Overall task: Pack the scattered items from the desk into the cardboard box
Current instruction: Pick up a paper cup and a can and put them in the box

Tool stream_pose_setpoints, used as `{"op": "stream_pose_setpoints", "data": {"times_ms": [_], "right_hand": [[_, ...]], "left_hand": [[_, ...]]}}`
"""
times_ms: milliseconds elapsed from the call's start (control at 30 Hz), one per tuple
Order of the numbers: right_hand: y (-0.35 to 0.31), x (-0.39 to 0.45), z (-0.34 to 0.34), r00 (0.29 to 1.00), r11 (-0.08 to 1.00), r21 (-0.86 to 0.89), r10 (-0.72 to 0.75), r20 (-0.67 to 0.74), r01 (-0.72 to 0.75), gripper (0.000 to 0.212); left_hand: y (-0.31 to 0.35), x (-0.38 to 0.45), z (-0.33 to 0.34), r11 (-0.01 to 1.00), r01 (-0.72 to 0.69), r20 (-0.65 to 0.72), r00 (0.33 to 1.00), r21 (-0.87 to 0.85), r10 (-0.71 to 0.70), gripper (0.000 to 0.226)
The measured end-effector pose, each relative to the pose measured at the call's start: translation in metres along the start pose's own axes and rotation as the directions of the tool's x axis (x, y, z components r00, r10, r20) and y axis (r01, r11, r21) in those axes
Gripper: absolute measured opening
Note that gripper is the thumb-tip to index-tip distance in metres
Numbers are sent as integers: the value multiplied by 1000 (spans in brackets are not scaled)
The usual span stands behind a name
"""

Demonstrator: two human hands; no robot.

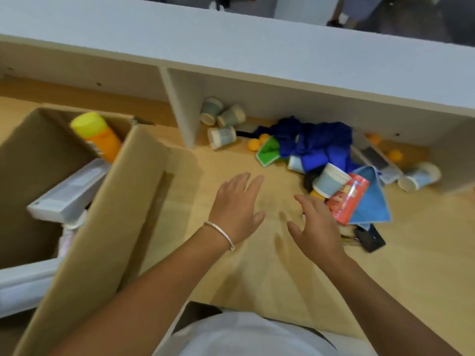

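The cardboard box (108, 214) stands open at the left of the wooden desk (424, 265), holding an orange bottle with a yellow cap (96, 133) and white plastic trays (69, 194). My left hand (236, 204) and my right hand (314, 224) hover over the desk's middle, fingers spread, holding nothing. Just right of my right hand lies a pile: a red packet (348, 199), a light blue cloth (372, 199), a paper cup (330, 179), a dark blue cloth (313, 142) and a green cloth (268, 151).
Three paper cups (222, 124) lie under the white shelf (257, 52) beside its divider (183, 106). Orange balls (254, 143) and a grey device (375, 158) sit near the back. Another cup (419, 177) lies far right. A black binder clip (368, 238) lies near the pile.
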State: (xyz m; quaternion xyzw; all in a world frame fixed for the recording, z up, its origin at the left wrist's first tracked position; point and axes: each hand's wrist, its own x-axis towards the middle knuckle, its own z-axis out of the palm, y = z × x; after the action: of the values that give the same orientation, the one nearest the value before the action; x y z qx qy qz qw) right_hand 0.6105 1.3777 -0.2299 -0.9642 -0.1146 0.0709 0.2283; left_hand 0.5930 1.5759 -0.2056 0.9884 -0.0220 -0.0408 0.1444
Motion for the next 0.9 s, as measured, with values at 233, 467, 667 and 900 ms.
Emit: {"op": "stream_pose_setpoints", "data": {"times_ms": [233,467,667,900], "right_hand": [[90,-7,-22,963,980,37,200,-182,-196,69],[124,25,-43,976,985,66,166,-141,-158,101],[143,64,-52,983,982,52,181,38,-182,118],[144,88,-31,932,908,237,361,-27,-345,78]], "left_hand": [[68,60,71,993,-55,111,992,-107,67,82],[127,116,92,934,15,23,1000,-357,-7,94],[134,151,95,952,68,-17,997,-298,-77,100],[138,162,100,889,122,-6,990,-442,-139,76]]}}
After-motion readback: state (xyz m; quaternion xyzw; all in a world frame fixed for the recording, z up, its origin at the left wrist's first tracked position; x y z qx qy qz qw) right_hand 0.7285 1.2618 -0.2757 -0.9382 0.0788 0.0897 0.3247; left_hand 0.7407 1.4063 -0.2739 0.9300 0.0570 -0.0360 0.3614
